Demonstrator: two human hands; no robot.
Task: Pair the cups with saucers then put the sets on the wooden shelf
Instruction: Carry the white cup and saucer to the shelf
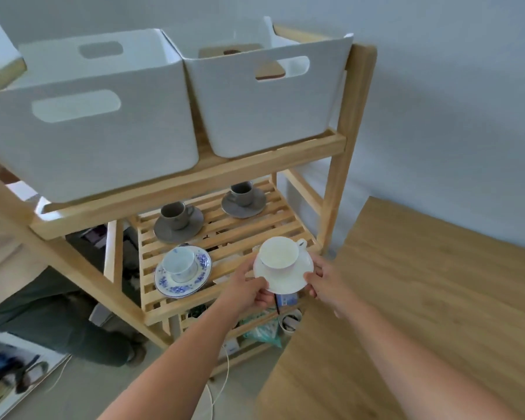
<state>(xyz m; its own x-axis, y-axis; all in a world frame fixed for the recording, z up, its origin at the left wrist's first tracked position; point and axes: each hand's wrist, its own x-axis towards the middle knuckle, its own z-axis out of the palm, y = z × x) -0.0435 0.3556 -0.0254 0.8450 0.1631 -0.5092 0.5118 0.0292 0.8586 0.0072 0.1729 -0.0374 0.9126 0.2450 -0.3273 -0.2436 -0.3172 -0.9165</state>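
Note:
Both hands carry a plain white saucer with a white cup standing upright on it, just above the front right of the slatted wooden shelf. My left hand grips the saucer's left rim and my right hand its right rim. On the shelf stand a blue-flowered cup on its matching saucer at front left, a grey cup on a grey saucer behind it, and another grey cup on a grey saucer at the back right.
Two white plastic bins fill the tier above, overhanging the slatted shelf. A wooden table lies to the right. Bags and clutter sit on the lowest tier, and a white cable trails on the floor.

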